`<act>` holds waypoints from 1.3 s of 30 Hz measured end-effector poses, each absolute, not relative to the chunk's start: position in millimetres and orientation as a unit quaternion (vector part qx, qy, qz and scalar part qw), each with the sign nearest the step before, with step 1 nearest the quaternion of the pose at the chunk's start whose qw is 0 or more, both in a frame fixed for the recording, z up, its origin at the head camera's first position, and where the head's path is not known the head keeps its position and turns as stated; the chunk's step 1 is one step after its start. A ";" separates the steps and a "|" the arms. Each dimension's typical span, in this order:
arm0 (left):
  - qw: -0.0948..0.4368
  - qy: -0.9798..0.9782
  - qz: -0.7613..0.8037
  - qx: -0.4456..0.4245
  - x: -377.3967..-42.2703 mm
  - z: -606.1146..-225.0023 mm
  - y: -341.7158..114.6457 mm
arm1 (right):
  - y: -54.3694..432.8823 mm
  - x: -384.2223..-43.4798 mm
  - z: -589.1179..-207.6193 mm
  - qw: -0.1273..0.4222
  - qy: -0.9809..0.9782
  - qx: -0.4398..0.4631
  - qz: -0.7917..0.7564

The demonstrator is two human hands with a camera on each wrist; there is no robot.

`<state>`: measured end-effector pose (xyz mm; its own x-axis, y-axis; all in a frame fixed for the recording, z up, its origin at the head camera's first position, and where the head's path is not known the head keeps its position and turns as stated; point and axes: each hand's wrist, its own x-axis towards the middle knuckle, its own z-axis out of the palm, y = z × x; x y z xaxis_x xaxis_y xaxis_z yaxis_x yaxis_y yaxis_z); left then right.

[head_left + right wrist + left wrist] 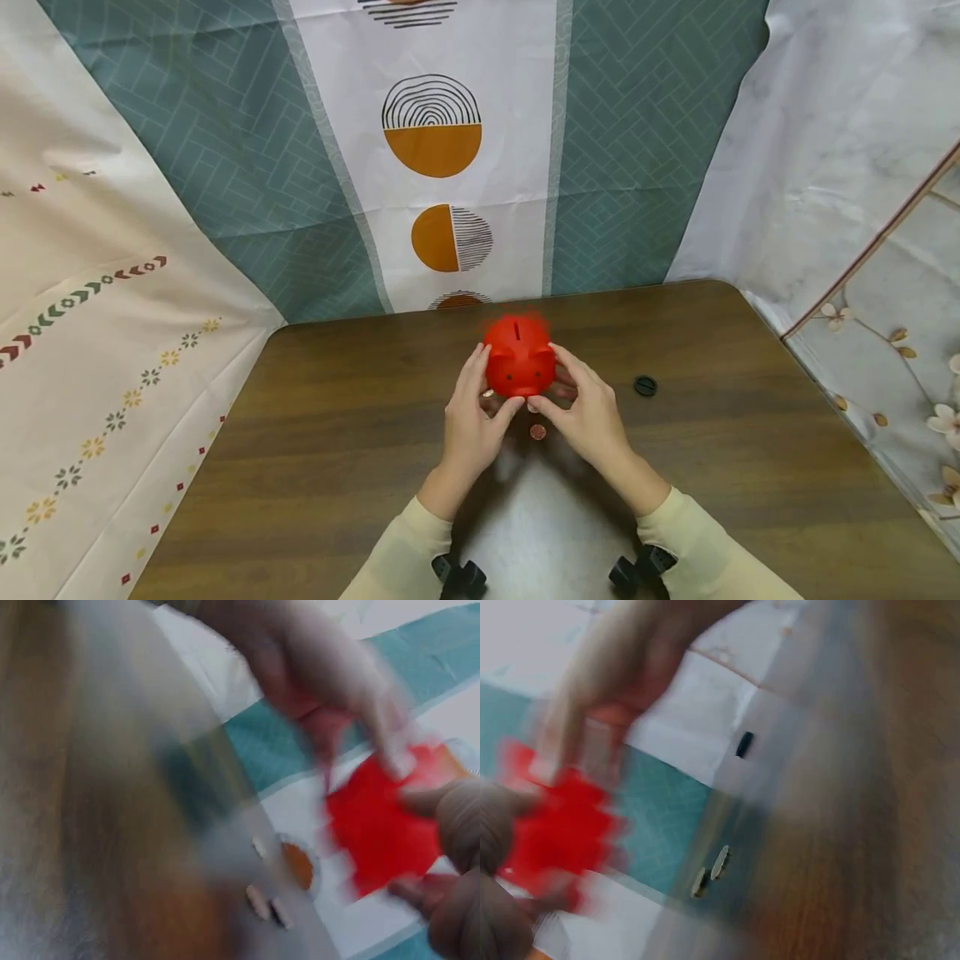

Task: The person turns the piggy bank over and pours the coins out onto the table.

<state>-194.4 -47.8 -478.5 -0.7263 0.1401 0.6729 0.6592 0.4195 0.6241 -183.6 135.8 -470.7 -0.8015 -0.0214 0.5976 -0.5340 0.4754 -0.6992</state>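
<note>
Both hands hold a red piggy bank (519, 358) up off the table, its slot facing upward and its snout toward the person. My left hand (472, 417) grips one side with thumb and fingers, and my right hand (592, 417) grips the other. The two thumbs meet near the snout. A copper coin (537, 432) lies on the table just in front. More coins are partly hidden under the bank; the left wrist view shows a coin (720, 862) on the tabletop. Motion blurs the piggy bank (386, 825) in the right wrist view.
A round black plug-like cap (645, 385) lies on the wooden table (337, 467), right of the hands. Beyond the table's back edge hangs a patterned cloth (465, 192), with further cloths at both sides.
</note>
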 end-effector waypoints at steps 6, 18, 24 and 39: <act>0.140 -0.849 -0.478 -0.177 -193.4 -487.6 -52.5 | 134.6 -183.8 -480.7 0.148 -0.866 0.103 0.467; 0.331 -0.778 -0.455 -0.280 -195.1 -478.3 -49.0 | 136.8 -185.6 -471.1 0.351 -0.791 0.222 0.449; 0.210 -0.846 -0.437 -0.220 -193.6 -482.0 -50.5 | 140.1 -185.0 -477.8 0.206 -0.851 0.156 0.458; 0.281 -0.820 -0.425 -0.261 -193.8 -480.2 -50.5 | 139.4 -184.9 -479.0 0.295 -0.830 0.191 0.433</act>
